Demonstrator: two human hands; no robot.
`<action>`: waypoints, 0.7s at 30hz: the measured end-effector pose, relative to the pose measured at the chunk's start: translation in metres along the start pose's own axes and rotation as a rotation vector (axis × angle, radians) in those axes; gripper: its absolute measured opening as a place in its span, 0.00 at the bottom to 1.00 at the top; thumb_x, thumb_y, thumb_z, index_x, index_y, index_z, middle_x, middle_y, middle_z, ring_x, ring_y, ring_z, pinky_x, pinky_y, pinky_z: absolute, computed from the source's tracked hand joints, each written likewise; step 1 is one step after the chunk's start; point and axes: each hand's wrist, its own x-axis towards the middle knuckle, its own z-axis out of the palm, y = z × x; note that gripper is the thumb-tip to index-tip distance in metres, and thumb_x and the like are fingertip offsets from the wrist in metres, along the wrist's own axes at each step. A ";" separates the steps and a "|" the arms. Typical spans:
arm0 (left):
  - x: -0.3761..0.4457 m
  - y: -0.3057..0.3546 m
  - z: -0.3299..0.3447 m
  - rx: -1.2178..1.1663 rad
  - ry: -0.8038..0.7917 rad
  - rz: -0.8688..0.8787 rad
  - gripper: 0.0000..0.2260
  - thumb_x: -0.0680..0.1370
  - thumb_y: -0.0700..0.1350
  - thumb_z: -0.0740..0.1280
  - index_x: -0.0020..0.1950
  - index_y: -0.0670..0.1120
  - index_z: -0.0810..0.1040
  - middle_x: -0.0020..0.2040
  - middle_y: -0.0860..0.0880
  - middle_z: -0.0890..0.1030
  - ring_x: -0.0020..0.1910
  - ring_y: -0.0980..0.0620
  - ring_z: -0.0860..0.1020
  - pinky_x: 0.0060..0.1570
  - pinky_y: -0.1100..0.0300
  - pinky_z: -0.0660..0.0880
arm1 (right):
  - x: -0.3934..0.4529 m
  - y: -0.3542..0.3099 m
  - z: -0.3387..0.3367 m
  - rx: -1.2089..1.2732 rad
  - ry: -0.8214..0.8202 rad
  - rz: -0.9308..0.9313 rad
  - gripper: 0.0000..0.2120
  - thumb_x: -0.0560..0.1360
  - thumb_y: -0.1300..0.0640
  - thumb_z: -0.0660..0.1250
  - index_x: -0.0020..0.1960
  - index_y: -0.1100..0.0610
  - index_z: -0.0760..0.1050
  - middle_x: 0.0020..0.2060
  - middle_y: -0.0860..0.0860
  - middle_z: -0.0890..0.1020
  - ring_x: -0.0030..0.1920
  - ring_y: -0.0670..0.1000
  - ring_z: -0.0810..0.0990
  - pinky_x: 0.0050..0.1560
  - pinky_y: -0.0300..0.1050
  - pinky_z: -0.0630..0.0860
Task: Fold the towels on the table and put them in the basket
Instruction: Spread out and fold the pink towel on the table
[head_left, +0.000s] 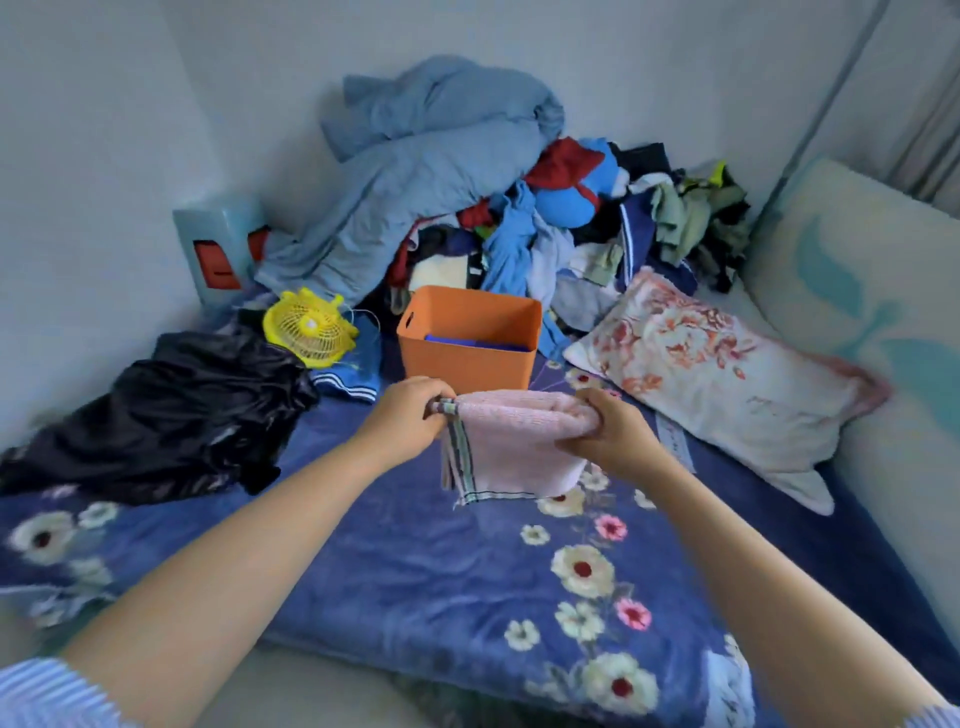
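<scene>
While both hands (511, 421) grip its ends, the pink towel (519, 447) spans left-right before the basket (467, 358).

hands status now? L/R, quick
Left hand: fingers pinch the striped end of the pink towel, held up in front of the orange basket.
Right hand: fingers grip the towel's folded right end.

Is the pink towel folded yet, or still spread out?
Folded, and held up. The pink towel hangs doubled between the left hand and right hand, in front of the orange basket.
</scene>
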 end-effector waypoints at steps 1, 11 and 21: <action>0.005 -0.005 -0.008 -0.007 0.005 -0.012 0.07 0.73 0.31 0.64 0.49 0.36 0.79 0.41 0.48 0.73 0.38 0.50 0.72 0.37 0.63 0.67 | 0.012 -0.008 0.001 -0.018 -0.003 -0.026 0.20 0.68 0.63 0.71 0.58 0.63 0.72 0.52 0.58 0.79 0.47 0.52 0.74 0.41 0.38 0.62; 0.129 -0.042 -0.045 -0.118 0.121 -0.146 0.10 0.79 0.35 0.57 0.59 0.39 0.72 0.38 0.43 0.76 0.30 0.51 0.78 0.40 0.54 0.78 | 0.165 -0.041 -0.006 -0.030 0.052 -0.112 0.20 0.68 0.64 0.70 0.59 0.63 0.73 0.50 0.60 0.80 0.52 0.58 0.77 0.45 0.46 0.69; 0.337 -0.083 -0.042 -0.336 0.283 -0.270 0.10 0.77 0.32 0.61 0.58 0.36 0.73 0.48 0.43 0.77 0.39 0.45 0.80 0.53 0.49 0.78 | 0.369 -0.014 -0.019 0.012 0.226 -0.187 0.18 0.70 0.69 0.65 0.59 0.65 0.72 0.53 0.62 0.79 0.54 0.60 0.75 0.39 0.35 0.60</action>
